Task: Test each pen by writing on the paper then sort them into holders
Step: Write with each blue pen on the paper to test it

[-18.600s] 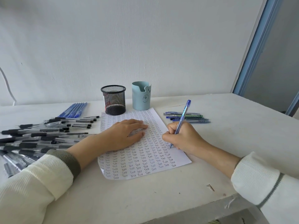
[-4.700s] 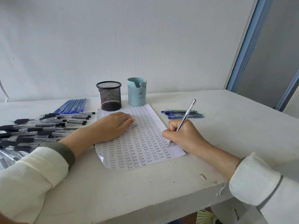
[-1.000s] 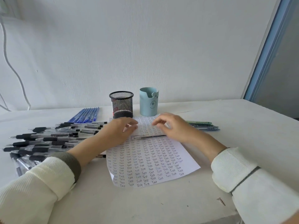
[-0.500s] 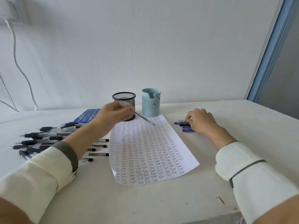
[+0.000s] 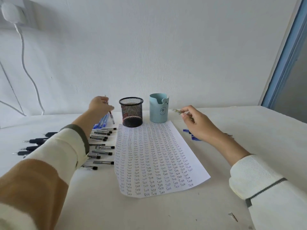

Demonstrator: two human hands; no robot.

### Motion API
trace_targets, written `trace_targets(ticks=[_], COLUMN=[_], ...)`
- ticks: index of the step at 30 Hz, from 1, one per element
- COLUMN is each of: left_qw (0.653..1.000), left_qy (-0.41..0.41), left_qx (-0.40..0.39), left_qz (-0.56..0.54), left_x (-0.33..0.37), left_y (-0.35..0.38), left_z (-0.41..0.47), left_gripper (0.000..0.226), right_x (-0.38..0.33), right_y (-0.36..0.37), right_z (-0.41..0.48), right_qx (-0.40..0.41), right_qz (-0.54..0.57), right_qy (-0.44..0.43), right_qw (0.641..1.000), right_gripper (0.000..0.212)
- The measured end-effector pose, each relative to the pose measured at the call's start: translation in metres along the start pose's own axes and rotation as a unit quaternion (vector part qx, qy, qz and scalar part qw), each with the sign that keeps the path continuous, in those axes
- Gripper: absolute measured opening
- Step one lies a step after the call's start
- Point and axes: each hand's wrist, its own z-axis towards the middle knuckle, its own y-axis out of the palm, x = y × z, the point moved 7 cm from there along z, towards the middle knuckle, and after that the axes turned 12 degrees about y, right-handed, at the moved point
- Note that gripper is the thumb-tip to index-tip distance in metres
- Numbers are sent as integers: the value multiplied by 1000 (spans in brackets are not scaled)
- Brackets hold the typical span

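Loose pens (image 5: 101, 147) by the table's (image 5: 252, 130) left edge; left hand (image 5: 99, 106) pinches a pen (image 5: 111, 117) just left of the mesh holder (image 5: 131, 112) at the far edge. Blue holder (image 5: 158, 108) next, paper (image 5: 154, 158) in front; right hand (image 5: 197, 124) pinches a blurred pen (image 5: 176, 110) beside it.

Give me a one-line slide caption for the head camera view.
Left hand holds a pen beside the black mesh holder; right hand pinches a second pen near the blue holder.

Single head-worn view, looking forward and down, table (image 5: 249, 130) close below, wall (image 5: 149, 47) straight ahead
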Motion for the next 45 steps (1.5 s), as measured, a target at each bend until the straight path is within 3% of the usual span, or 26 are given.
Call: trace_targets(ticks=[3, 8, 13, 17, 19, 20, 23, 29, 31, 33, 36, 38, 41, 45], left_qw=[994, 979, 966, 960, 958, 957, 969, 982, 981, 972, 926, 899, 876, 864], left_qy=[31, 45, 47, 41, 33, 30, 34, 131, 176, 222, 286, 299, 303, 322], left_qx=[-63, -68, -62, -46, -42, -41, -27, 80, 43, -47, -227, -294, -334, -336], left_qz=[88, 187, 246, 273, 283, 286, 245, 106, 69, 56, 97, 123, 169, 192], left_x=[-1, -9, -19, -28, -32, -32, -22, 37, 60, 79, 87, 82, 71, 63], left_y=[18, 25, 24, 17, 14, 13, 12, 1, 14, 36, 77, 96, 110, 115], left_z=[-2, -2, 3, 6, 7, 6, 0, -32, -54, -82, -121, -138, -148, -151], left_gripper=[52, 25, 11, 15, 19, 19, 16, 20, 15, 12, 16, 27, 36, 38], right_x=[-9, -14, -5, -4, -3, -3, 0, -2, -8, -12, -17, -14, 0, 15], right_y=[1, -10, -17, -9, -2, 3, 13, 12, 8, 6, 10, 17, 21, 19], right_z=[-1, -1, 4, 1, 0, -2, -2, -9, -12, -18, -36, -52, -75, -91], right_qx=[-9, 19, 33, -3, -32, -55, -107, -110, -86, -60, -75, -107, -120, -110], right_qz=[61, 173, 320, 315, 326, 335, 331, 305, 295, 280, 242, 184, 125, 135], right_qy=[-2, -7, 26, 32, 56, 74, 106, 117, 111, 102, 87, 82, 98, 105], right_qw=[998, 985, 946, 949, 943, 938, 932, 939, 945, 953, 963, 974, 980, 979], right_gripper=[20, 25, 22, 21, 10, 4, 18, 14, 23, 36, 44, 46, 49, 54])
